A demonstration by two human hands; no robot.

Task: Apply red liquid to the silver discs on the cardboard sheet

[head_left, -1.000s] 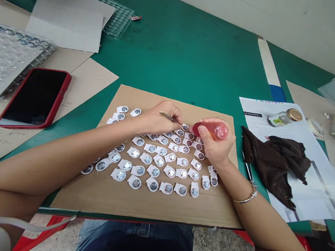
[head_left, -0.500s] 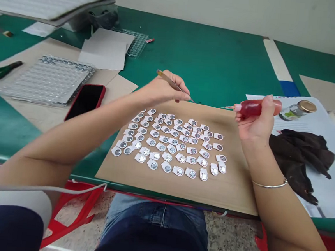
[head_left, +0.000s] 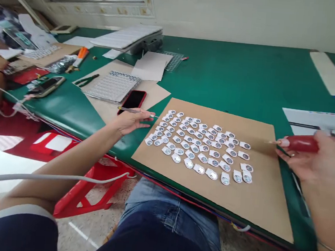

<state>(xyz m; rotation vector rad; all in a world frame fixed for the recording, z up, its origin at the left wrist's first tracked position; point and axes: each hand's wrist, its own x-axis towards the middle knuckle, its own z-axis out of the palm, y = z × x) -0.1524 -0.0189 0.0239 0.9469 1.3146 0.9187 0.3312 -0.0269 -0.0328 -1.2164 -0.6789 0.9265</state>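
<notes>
Several small white tabs with round metal discs [head_left: 200, 148] lie in rows on a brown cardboard sheet [head_left: 255, 195]. My left hand [head_left: 131, 122] hovers at the sheet's left edge, holding thin metal tweezers [head_left: 133, 110] that point toward the rows. My right hand [head_left: 318, 160] is at the sheet's right side, gripping a small red squeeze bottle [head_left: 299, 143] whose fine nozzle points left, clear of the tabs.
A red-cased phone [head_left: 133, 100] and a clear blister tray [head_left: 112, 85] lie left of the sheet on the green table [head_left: 233, 80]. Papers, pliers [head_left: 86, 80] and another phone [head_left: 46, 86] sit further left. A red stool [head_left: 91, 189] stands below.
Both hands drew apart and away from the tabs, the left to the sheet's left edge, the right to its right. The view swung up and left, showing more of the table.
</notes>
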